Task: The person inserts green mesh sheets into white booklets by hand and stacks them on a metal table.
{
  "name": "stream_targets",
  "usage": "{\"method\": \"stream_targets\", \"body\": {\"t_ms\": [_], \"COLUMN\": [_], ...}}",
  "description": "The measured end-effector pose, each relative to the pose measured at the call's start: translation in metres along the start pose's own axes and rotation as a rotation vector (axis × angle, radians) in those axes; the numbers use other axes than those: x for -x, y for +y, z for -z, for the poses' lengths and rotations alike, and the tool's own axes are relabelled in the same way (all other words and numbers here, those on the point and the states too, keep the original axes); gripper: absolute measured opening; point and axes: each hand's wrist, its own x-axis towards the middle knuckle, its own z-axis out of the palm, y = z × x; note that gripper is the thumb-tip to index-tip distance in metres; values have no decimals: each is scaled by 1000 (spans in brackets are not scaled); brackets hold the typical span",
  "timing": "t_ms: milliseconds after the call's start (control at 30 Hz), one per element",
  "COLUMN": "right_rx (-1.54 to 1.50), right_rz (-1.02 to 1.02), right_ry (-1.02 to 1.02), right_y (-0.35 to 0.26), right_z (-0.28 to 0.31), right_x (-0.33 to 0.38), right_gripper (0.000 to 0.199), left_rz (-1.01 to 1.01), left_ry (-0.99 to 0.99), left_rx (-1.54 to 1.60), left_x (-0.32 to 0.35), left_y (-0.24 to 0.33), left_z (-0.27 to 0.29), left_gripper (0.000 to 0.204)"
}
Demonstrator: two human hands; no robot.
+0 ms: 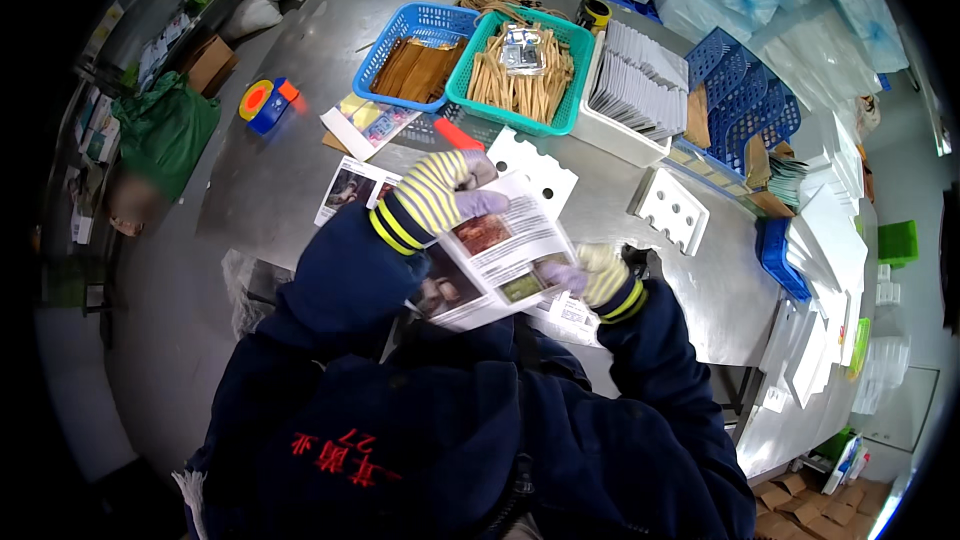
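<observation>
A printed leaflet [480,285] with colour photos and text is held tilted in front of my body. My left hand [445,190], in a striped glove with lilac fingertips, grips its upper edge between thumb and fingers. The lower right edge is pinched by my right hand [598,277], gloved the same way. Just beyond the leaflet lies a white holed plate [545,175], partly covered by it. Another printed sheet [345,188] rests left of my left hand. Below my right hand is a paper with small print [568,320], and a black object [645,260] sits beside that wrist.
On the metal table [300,130] stand a blue basket [372,60] of brown packets and a green basket [582,70] of wooden sticks. A white bin [625,130] holds stacked cards. A tape dispenser [265,105] is far left; a white holed block [672,210] lies right.
</observation>
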Motion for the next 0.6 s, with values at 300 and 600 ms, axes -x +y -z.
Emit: {"method": "stream_targets", "body": {"t_ms": [300, 600], "right_rx": [1106, 897], "right_rz": [503, 576], "right_ry": [522, 547], "right_y": [-9, -24], "right_z": [-26, -50], "right_x": [-8, -24], "right_gripper": [42, 62], "left_rz": [-17, -213], "left_ry": [-20, 52], "left_rx": [845, -81], "left_x": [1, 0], "left_y": [-21, -31], "left_z": [-4, 13], "left_gripper": [39, 29]}}
